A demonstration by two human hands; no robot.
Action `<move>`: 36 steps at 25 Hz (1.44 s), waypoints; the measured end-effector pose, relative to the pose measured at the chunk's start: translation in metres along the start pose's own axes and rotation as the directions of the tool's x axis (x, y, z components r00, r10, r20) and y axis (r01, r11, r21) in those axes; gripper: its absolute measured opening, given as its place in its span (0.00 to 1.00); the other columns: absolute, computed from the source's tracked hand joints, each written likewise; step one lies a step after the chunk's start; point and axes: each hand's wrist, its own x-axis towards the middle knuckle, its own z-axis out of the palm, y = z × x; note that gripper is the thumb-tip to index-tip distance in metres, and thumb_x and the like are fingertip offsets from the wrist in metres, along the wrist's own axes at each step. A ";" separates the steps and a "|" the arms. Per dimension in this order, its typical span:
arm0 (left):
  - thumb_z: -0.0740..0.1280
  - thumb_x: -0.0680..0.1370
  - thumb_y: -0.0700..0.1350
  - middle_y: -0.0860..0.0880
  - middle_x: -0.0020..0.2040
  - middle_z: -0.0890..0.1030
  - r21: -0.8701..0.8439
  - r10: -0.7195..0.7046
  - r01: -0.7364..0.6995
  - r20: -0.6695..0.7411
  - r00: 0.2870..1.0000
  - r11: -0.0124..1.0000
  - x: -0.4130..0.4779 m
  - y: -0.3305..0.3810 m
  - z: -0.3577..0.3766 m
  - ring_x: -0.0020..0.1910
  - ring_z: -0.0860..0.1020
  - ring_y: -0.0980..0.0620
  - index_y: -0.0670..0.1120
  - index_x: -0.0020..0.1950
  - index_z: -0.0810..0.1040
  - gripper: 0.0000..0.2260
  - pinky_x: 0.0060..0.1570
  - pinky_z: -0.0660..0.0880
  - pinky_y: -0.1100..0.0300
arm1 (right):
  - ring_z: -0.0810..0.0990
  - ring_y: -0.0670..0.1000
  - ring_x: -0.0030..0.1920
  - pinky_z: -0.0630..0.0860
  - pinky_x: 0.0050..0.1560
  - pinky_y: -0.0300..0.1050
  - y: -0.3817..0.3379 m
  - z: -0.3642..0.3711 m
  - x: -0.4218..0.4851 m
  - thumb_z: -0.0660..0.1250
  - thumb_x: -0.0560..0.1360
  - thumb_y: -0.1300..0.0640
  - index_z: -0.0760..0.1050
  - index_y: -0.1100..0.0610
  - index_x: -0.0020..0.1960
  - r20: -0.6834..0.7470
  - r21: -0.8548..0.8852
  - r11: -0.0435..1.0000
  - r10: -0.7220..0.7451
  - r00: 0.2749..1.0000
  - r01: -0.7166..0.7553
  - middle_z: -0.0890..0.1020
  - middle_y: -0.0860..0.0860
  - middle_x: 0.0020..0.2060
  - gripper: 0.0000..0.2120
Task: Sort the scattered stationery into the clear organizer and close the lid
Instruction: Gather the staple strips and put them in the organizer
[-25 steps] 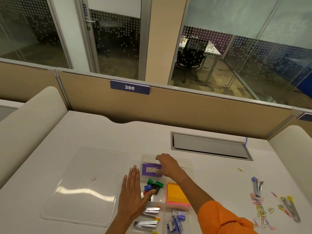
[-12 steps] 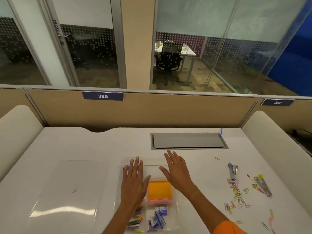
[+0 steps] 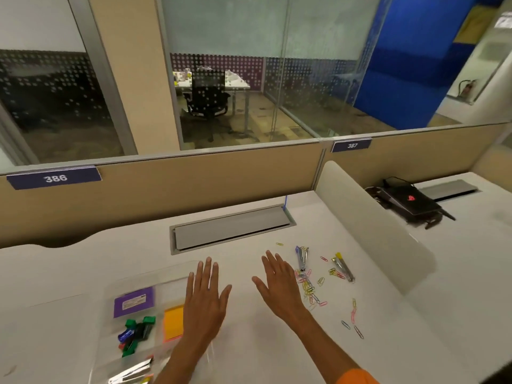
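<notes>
Head view, 1 frame.

- Clear organizer: on the white table, low and left of centre, uncovered. The clear lid lies flat on the table just to its left – only a faint edge can be made out.
- Contents noted: a purple box in a far compartment; green, blue, black and red binder clips in the compartment nearer the person; an orange sticky-note pad to their right; silver staplers at the bottom edge, partly cut off.
- Left hand: palm down over the organizer's right side, partly covering the pad. Grip: fingers straight and spread, nothing held. Contact with the organizer cannot be told.
- Right hand: palm down over bare table, between the organizer and the loose items. Grip: fingers straight and spread, nothing held. An orange sleeve is seen at the forearm.
- Unsorted: coloured paper clips scattered just right of the right hand; 1 yellow clip apart, farther back. 2 small metal tools lie among them – a blue-ended tool and a yellow-ended tool.
- A grey hatch is set into the table behind the hands.
</notes>
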 end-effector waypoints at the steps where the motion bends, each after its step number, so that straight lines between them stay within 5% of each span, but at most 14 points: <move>1: 0.42 0.80 0.64 0.47 0.80 0.53 -0.010 0.017 -0.017 -0.004 1.000 1.000 0.001 0.013 0.004 0.79 0.50 0.47 0.45 0.78 0.56 0.33 0.76 0.48 0.47 | 0.45 0.50 0.79 0.40 0.76 0.46 0.015 -0.004 -0.004 0.44 0.79 0.35 0.50 0.50 0.79 -0.002 0.002 1.000 0.026 1.000 -0.026 0.49 0.47 0.79 0.33; 14: 0.41 0.79 0.67 0.51 0.79 0.47 -0.085 0.157 -0.150 0.075 0.985 0.985 0.032 0.139 0.067 0.78 0.44 0.52 0.49 0.79 0.47 0.34 0.76 0.33 0.58 | 0.55 0.52 0.78 0.53 0.77 0.48 0.156 -0.033 -0.036 0.48 0.81 0.38 0.56 0.54 0.77 -0.022 0.024 0.980 0.198 0.980 -0.197 0.57 0.51 0.78 0.30; 21: 0.50 0.79 0.64 0.46 0.78 0.62 -0.155 0.117 -0.091 0.172 0.978 0.984 0.056 0.177 0.086 0.77 0.60 0.45 0.46 0.78 0.59 0.32 0.75 0.57 0.51 | 0.64 0.51 0.73 0.61 0.73 0.47 0.203 -0.034 -0.026 0.53 0.81 0.41 0.63 0.54 0.74 -0.038 0.034 0.961 0.274 0.961 -0.273 0.66 0.51 0.74 0.27; 26: 0.57 0.81 0.58 0.46 0.66 0.76 -0.104 0.162 -0.148 0.151 0.975 0.984 0.082 0.196 0.097 0.62 0.75 0.48 0.44 0.69 0.71 0.24 0.62 0.72 0.55 | 0.74 0.52 0.61 0.68 0.61 0.46 0.229 -0.033 -0.009 0.57 0.81 0.44 0.68 0.55 0.69 -0.034 0.053 0.931 0.363 0.931 -0.361 0.76 0.51 0.63 0.22; 30: 0.60 0.80 0.59 0.46 0.55 0.79 -0.115 0.116 -0.099 0.157 0.981 0.988 0.105 0.209 0.109 0.49 0.77 0.50 0.43 0.60 0.76 0.20 0.49 0.76 0.57 | 0.75 0.54 0.55 0.69 0.55 0.47 0.247 -0.030 0.013 0.63 0.79 0.47 0.74 0.57 0.61 -0.045 0.122 0.898 0.431 0.901 -0.423 0.78 0.54 0.56 0.17; 36: 0.63 0.77 0.62 0.46 0.47 0.78 -0.083 0.004 0.013 0.192 0.981 0.996 0.139 0.221 0.139 0.43 0.73 0.52 0.42 0.53 0.76 0.23 0.43 0.74 0.58 | 0.76 0.55 0.50 0.70 0.50 0.48 0.269 -0.019 0.044 0.66 0.76 0.44 0.80 0.59 0.52 -0.039 0.173 0.848 0.513 0.857 -0.500 0.80 0.55 0.49 0.18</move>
